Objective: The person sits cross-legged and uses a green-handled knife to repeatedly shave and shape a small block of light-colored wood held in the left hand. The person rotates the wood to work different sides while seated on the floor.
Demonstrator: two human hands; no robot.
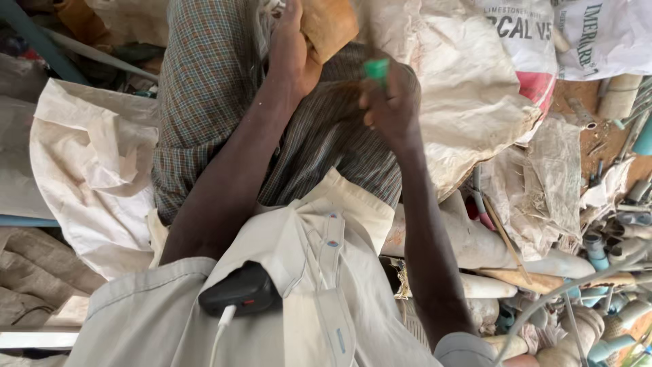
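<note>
My left hand (pixel 293 51) reaches out over my checked-cloth lap (pixel 204 88) and grips the edge of an orange-brown block (pixel 331 24) at the top of the view. My right hand (pixel 392 102) is closed around a small tool with a green end (pixel 377 68) that sticks up above the fist. The tool sits just below and to the right of the block. A blurred brownish streak runs between the two hands, and I cannot tell what it is. The far side of the block is cut off by the frame.
White woven sacks (pixel 468 75) lie crumpled ahead and to the left (pixel 88 156). Several pipes, fittings and hoses (pixel 604 272) are heaped at the right. A black device (pixel 241 290) with a white cable hangs on my pale shirt.
</note>
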